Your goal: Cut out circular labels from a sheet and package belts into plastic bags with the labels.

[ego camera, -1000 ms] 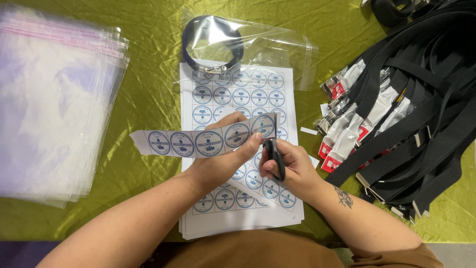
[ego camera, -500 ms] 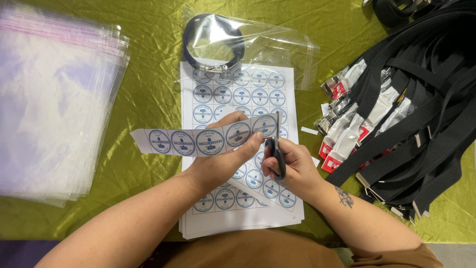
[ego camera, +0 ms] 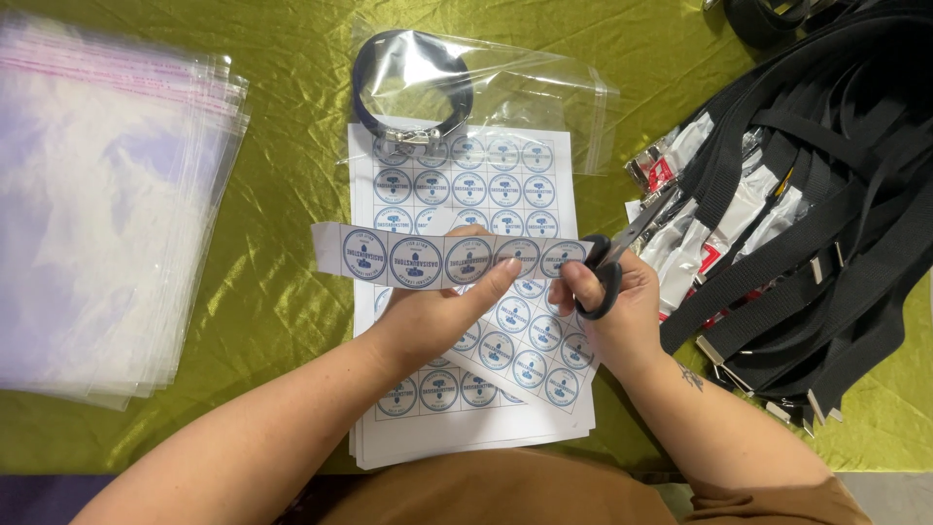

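My left hand [ego camera: 442, 316] holds a cut strip of round blue labels [ego camera: 418, 258] flat above a stack of label sheets [ego camera: 486, 194]. Black-handled scissors [ego camera: 612, 262] sit in my right hand [ego camera: 612, 311], at the strip's right end, blades pointing up and to the right. Both hands hover over the lower half of the sheet stack.
A clear bag holding a coiled black belt [ego camera: 413, 92] lies at the top of the sheets. A pile of clear plastic bags [ego camera: 97, 204] is on the left. Black straps with metal ends [ego camera: 826, 175] and small silver packets [ego camera: 700, 233] fill the right. Everything rests on a yellow-green cloth [ego camera: 282, 292].
The scissors have swung from pointing at the strip's middle to its right end, blades now angled up to the right. The strip sits a little more level.
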